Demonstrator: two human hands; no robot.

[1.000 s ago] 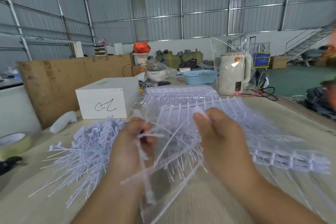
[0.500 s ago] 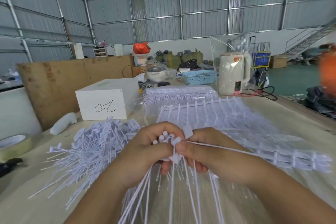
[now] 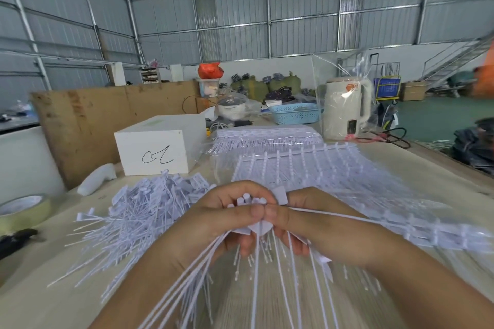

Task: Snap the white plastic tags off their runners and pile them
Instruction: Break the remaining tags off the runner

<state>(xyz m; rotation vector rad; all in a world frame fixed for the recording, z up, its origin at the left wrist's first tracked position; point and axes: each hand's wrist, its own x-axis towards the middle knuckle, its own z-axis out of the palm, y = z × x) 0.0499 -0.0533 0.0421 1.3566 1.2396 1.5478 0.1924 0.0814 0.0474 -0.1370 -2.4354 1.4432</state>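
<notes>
Head view: wooden table (image 3: pixel 401 184) carries the uncut runner sheets (image 3: pixel 320 176) ahead and the loose tag pile (image 3: pixel 139 216) to the left. Both forearms angle inward, thumbs touching. Left hand (image 3: pixel 227 219) curls tight round a tag bunch (image 3: pixel 248 224), right hand (image 3: pixel 307 227) pinches it too, tails fanning toward the camera.

I see matt white plastic tags (image 3: pixel 139 211) on a pale, smooth wood table (image 3: pixel 441 181); corrugated metal walls (image 3: pixel 302 8).
</notes>
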